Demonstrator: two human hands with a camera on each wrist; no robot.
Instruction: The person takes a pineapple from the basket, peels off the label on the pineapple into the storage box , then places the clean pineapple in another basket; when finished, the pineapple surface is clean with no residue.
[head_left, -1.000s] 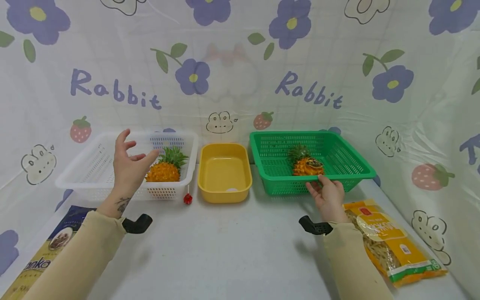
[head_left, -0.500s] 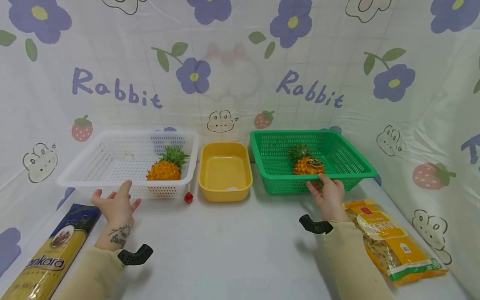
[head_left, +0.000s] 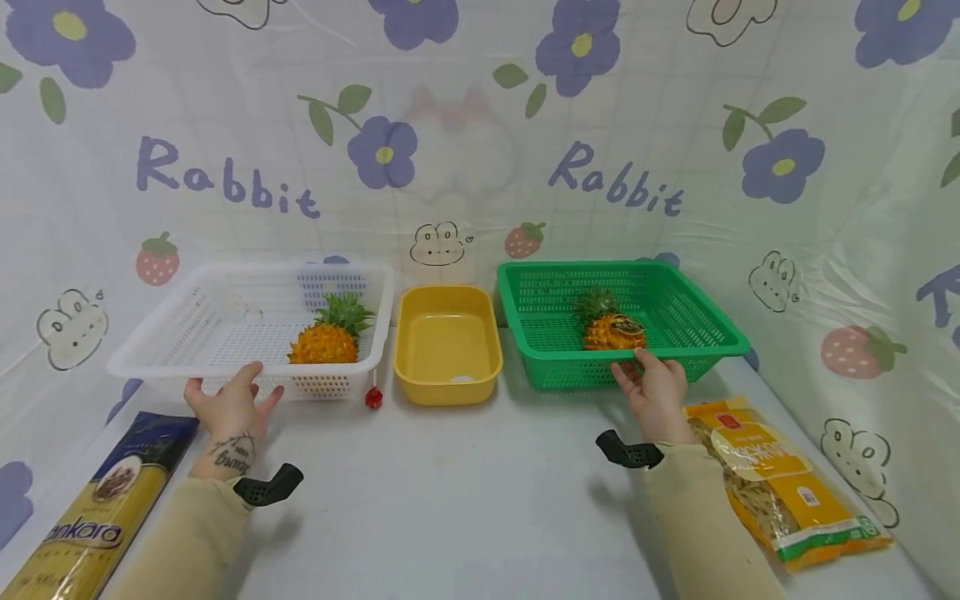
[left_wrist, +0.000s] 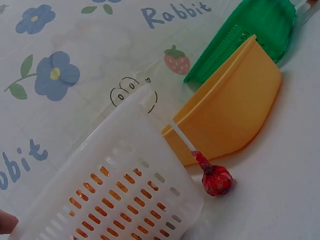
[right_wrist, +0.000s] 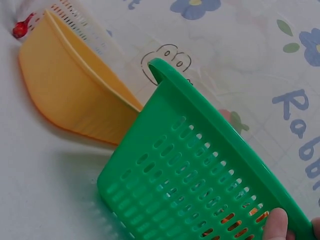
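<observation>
My left hand [head_left: 231,408] grips the near rim of a white perforated basket [head_left: 180,371] in the head view; a fingertip [left_wrist: 7,222] shows at its rim in the left wrist view. A small pineapple [head_left: 324,343] with a green crown lies in that basket's right side. On the right, my right hand [head_left: 656,396] pinches the front rim of a green perforated basket [head_left: 551,371]. One finger [right_wrist: 276,223] presses the outer wall below the rim in the right wrist view. Another pineapple [head_left: 611,332], bearing a dark label, lies inside the green basket.
Between the baskets stands a yellow tub [head_left: 447,392]. A red-wrapped lollipop [head_left: 373,397] lies beside the white basket. An ankara pasta packet [head_left: 112,500] lies at left, an orange food packet [head_left: 787,483] at right. A patterned curtain [head_left: 465,125] closes off the back.
My left hand has come down from above the white basket to its front rim and taken hold there. The right hand stays on the green basket's rim.
</observation>
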